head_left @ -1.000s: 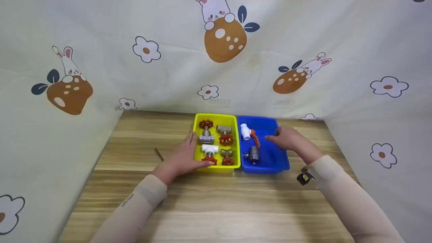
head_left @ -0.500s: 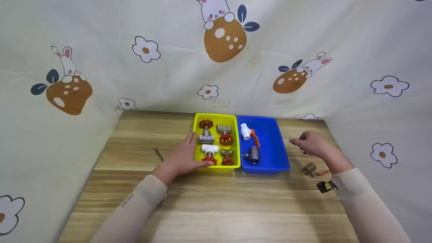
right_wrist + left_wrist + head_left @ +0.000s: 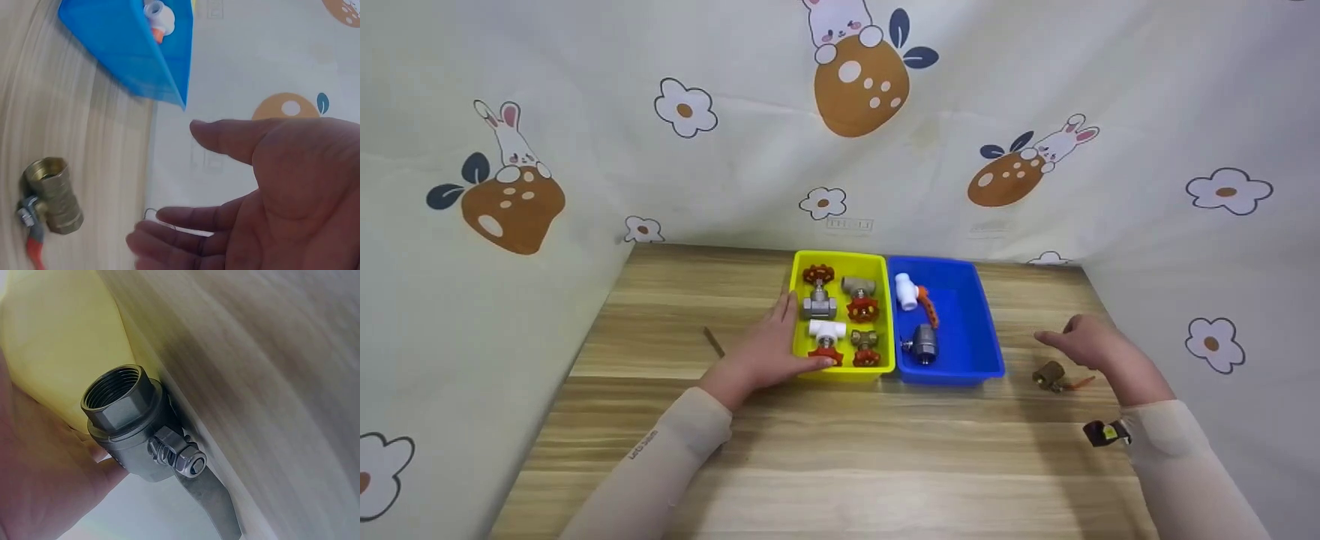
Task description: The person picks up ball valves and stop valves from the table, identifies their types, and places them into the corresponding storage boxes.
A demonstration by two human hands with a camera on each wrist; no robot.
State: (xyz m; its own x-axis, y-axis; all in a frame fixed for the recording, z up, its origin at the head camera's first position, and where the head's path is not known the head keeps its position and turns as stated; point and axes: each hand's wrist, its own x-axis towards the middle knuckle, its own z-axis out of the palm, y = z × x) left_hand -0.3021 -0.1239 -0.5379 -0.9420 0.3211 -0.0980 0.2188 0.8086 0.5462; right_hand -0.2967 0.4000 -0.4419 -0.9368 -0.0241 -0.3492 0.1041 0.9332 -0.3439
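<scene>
My left hand rests against the left side of the yellow bin, fingers straight, thumb over its front corner. A grey metal ball valve with a flat lever stands beside that hand in the left wrist view. Inside the yellow bin lie several red-wheeled valves, including a white one. My right hand holds nothing; its fingers and thumb are apart. It hovers over the table near a brass ball valve with an orange-red lever.
Touching the yellow bin's right side is a blue bin. It contains a white valve with an orange handle and a dark metal valve. A brown strip shows left of my left hand. Patterned cloth rises behind the table.
My right hand has moved from over the blue bin's right edge to the right and nearer me, uncovering the brass ball valve. My left hand has stayed on the yellow bin.
</scene>
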